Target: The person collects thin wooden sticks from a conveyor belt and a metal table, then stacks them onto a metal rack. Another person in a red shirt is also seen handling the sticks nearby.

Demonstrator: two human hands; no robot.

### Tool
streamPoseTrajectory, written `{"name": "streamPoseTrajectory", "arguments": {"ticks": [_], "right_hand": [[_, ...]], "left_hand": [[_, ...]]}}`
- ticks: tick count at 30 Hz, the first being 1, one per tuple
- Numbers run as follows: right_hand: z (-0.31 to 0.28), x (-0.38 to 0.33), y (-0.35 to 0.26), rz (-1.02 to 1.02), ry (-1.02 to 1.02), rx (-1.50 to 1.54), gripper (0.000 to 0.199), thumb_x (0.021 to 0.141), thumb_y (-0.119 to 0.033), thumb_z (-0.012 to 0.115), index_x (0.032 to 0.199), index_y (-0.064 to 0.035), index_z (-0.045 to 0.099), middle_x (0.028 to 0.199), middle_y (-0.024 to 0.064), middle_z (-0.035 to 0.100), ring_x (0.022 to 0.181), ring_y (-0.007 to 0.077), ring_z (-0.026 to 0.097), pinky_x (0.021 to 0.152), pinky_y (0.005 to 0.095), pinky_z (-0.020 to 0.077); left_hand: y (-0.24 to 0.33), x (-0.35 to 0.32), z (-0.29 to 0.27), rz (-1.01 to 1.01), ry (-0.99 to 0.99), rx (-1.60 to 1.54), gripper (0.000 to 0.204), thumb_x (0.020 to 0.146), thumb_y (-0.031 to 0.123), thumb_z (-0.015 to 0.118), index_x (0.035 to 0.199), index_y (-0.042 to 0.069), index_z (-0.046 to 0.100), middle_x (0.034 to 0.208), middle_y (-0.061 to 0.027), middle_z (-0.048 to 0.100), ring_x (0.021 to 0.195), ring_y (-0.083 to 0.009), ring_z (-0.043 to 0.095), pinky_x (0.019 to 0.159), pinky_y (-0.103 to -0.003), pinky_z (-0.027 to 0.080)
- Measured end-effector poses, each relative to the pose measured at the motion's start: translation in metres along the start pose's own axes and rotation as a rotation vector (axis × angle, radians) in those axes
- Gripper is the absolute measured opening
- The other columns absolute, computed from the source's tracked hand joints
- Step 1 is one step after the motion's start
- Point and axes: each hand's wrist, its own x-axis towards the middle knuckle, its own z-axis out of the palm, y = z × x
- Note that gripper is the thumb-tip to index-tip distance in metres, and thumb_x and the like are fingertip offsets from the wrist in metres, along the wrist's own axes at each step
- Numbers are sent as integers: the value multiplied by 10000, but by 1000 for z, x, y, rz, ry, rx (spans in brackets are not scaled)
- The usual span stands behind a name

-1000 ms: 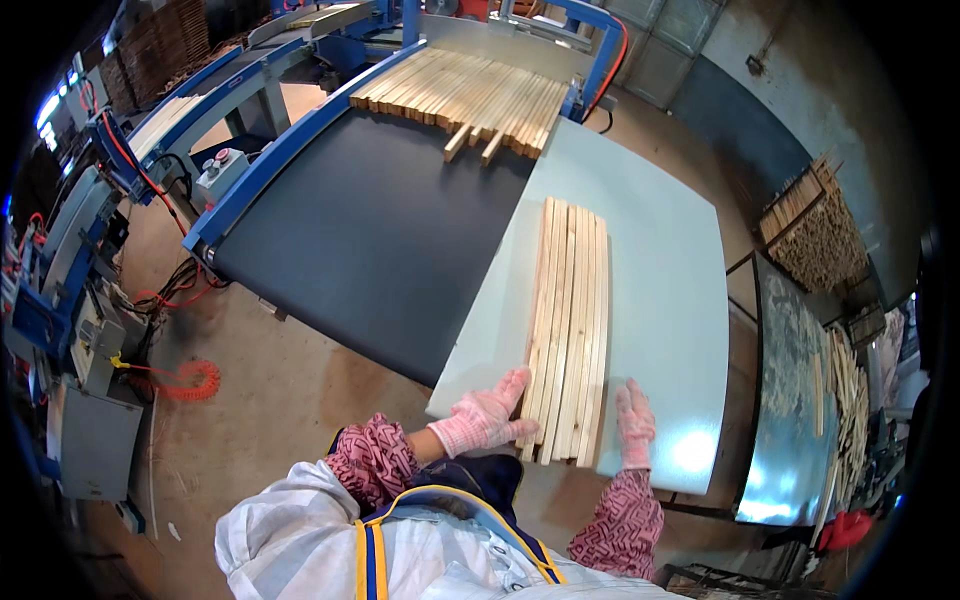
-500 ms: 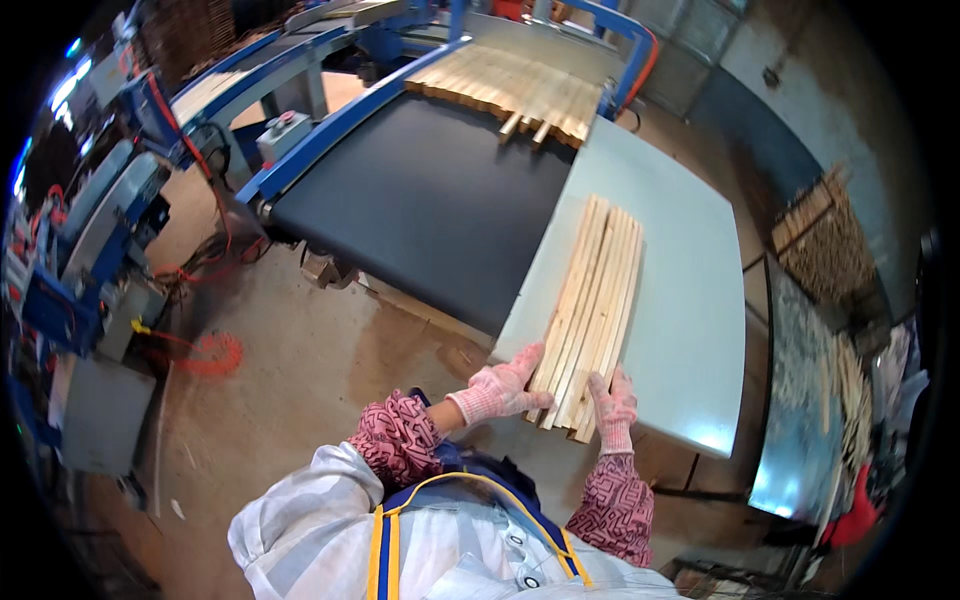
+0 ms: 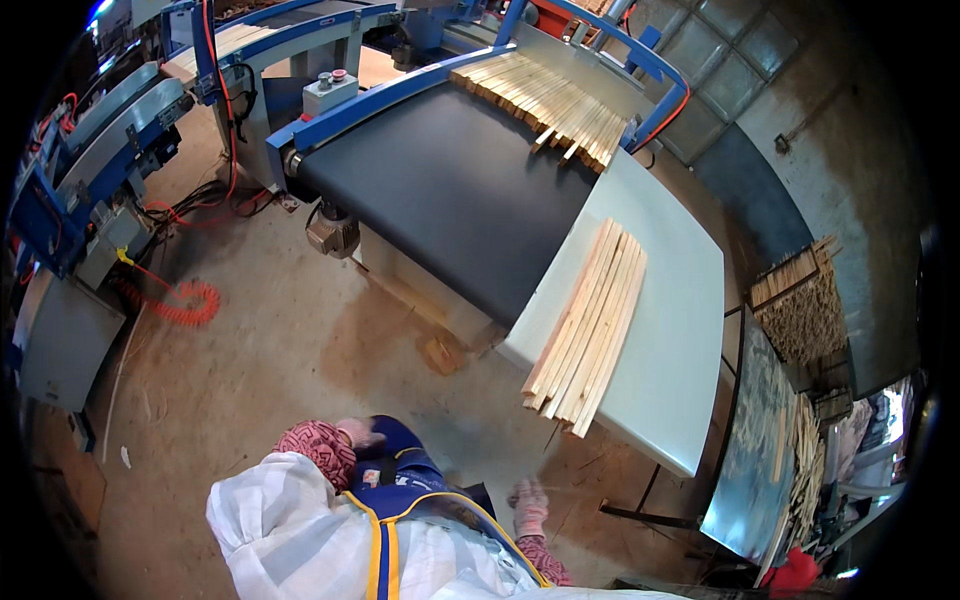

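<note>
A bundle of wooden slats [image 3: 588, 318] lies on the tabletop [image 3: 680, 330], overhanging its near edge — right of the conveyor belt [image 3: 450, 190], where more slats [image 3: 545, 100] lie, seemingly at its far end.

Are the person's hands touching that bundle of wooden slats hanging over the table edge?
Apart. The head view shows the left hand drawn back near the chest and the right hand low by the apron, with bare floor between them and the wooden slats.
</note>
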Motion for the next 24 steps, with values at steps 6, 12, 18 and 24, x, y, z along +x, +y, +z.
{"name": "streamPoseTrajectory", "arguments": {"ticks": [6,12,18,24], "right_hand": [[-7,-31,51,-254,-161,-739,624,932,-495,531,1374,-56,514,1379,197,529,1275,324,502,1047,377,397],[-101,-44,133,-218,-77,-543,650,911,-515,518,1348,-34,533,1338,232,550,1243,340,529,1050,394,403],[-207,-82,229,-192,191,-761,506,917,-484,480,1281,-153,596,1237,233,595,1142,416,567,990,466,453],[-268,-144,319,393,485,-134,670,828,-570,509,1314,-113,574,1398,181,516,1275,360,505,1034,472,413]], "left_hand": [[-44,5,58,-309,-54,161,658,856,622,523,1220,88,645,1248,-225,607,1171,-385,571,960,-487,462],[85,-21,72,178,-97,519,578,852,542,549,1270,148,610,1255,-204,605,1198,-360,558,991,-471,458],[280,-18,149,738,-111,839,402,920,431,482,1192,178,637,1036,-120,674,1011,-268,647,906,-404,498],[384,2,286,703,-331,808,531,878,575,497,1251,207,583,1254,-173,617,1159,-352,593,940,-435,479]]}}
